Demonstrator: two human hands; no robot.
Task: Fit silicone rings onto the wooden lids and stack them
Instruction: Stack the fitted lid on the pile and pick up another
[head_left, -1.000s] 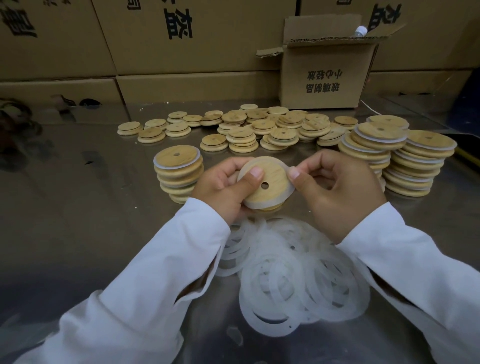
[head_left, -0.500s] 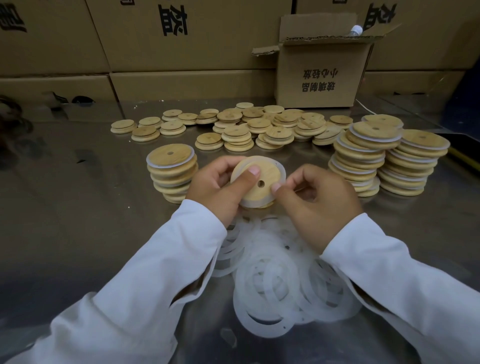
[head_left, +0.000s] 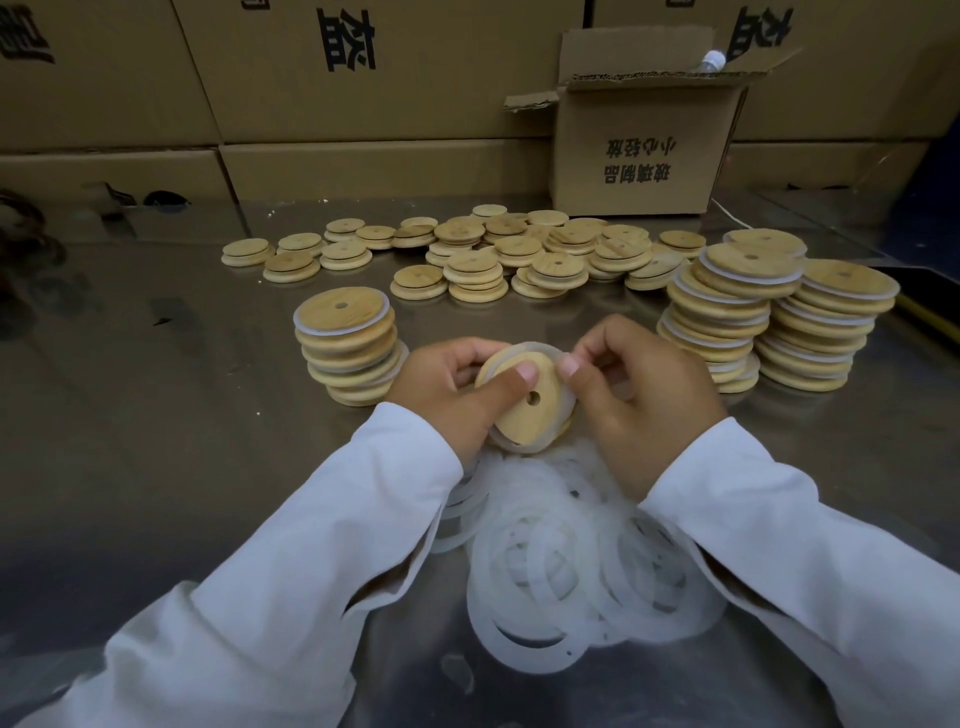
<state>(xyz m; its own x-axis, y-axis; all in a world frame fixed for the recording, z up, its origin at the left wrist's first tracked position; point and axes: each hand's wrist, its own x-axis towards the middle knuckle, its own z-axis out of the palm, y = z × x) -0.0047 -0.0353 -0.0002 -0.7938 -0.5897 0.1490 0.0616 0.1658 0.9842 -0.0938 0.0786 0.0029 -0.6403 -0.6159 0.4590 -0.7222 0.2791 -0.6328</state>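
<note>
A round wooden lid with a small hole is tilted upright between both hands, a white silicone ring around its rim. My left hand grips the lid, thumb across its face. My right hand pinches the ring at the lid's right edge. Below the hands lies a heap of loose silicone rings. A stack of ringed lids stands just left of my left hand; two taller stacks stand to the right.
Several bare wooden lids lie scattered in low piles across the back of the shiny metal table. An open cardboard box stands behind them, in front of a wall of large cartons.
The lid has tilted more on edge and sits lower between the hands. My right thumb has shifted along the rim, working the ring. The camera has drifted slightly.
</note>
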